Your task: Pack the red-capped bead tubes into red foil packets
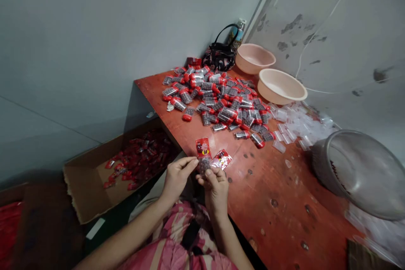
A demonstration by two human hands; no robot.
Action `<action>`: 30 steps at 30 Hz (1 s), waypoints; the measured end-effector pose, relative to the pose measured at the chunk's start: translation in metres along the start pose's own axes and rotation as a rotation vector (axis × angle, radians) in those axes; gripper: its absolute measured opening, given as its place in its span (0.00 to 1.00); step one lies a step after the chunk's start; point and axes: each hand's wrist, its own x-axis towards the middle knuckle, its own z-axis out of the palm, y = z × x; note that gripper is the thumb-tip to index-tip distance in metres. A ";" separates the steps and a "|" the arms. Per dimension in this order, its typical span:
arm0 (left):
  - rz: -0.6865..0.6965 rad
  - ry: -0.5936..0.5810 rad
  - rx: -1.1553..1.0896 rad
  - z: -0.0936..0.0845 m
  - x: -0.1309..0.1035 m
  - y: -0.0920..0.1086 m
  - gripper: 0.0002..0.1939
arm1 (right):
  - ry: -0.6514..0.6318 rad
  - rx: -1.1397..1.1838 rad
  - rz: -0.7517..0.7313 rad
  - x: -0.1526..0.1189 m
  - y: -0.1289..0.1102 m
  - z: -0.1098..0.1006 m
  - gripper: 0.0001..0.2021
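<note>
Head view showed a small red-topped packet (203, 154) of dark round pieces upright between the person's hands, over the near edge of the counter (268, 185). The right hand (217, 187) was clamped on its lower part, thumb in front; the left hand (178, 176) had thumb and forefinger pinched together at its left edge. A second red-printed packet (223, 158) lay just beyond the right fingers; whether they gripped it too, I could not tell.

Handling it well seemed to call for a light grip low down, with the other fingertips steadying only the edge, so that the thin plastic neither creased nor slipped. Squeezing the middle risked bending it, and the second packet, so near, could have snagged.

Farther in, a heap of red-ended clear packs (228, 114) covered much of the worn, spotted red counter, with loose clear plastic sleeves (286, 133) beside it. A big grey bowl (322, 168) stood to the right; two pale basins (253, 68) (275, 95) and a dark handbag (218, 60) stood by the walls. Down on the left, a cardboard box (85, 202) held more red packets (139, 156).
</note>
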 end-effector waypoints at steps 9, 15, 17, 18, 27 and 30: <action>0.189 -0.029 0.164 -0.007 -0.002 0.008 0.11 | -0.023 0.029 0.040 0.000 0.001 0.002 0.10; -0.137 -0.128 -0.343 0.001 0.007 0.001 0.13 | -0.061 -0.203 -0.046 -0.005 0.004 0.000 0.08; -0.185 -0.150 -0.464 0.003 0.009 0.002 0.11 | -0.070 -0.275 -0.078 -0.006 0.003 0.000 0.09; -0.208 -0.143 -0.510 0.004 0.010 0.003 0.11 | -0.071 -0.307 -0.093 -0.007 0.003 0.000 0.09; -0.303 -0.033 -0.621 0.008 0.008 0.011 0.12 | -0.094 -0.243 0.038 -0.010 0.003 0.005 0.09; -0.306 0.017 -0.648 0.010 0.008 0.014 0.12 | -0.096 -0.290 0.011 -0.014 0.004 0.006 0.09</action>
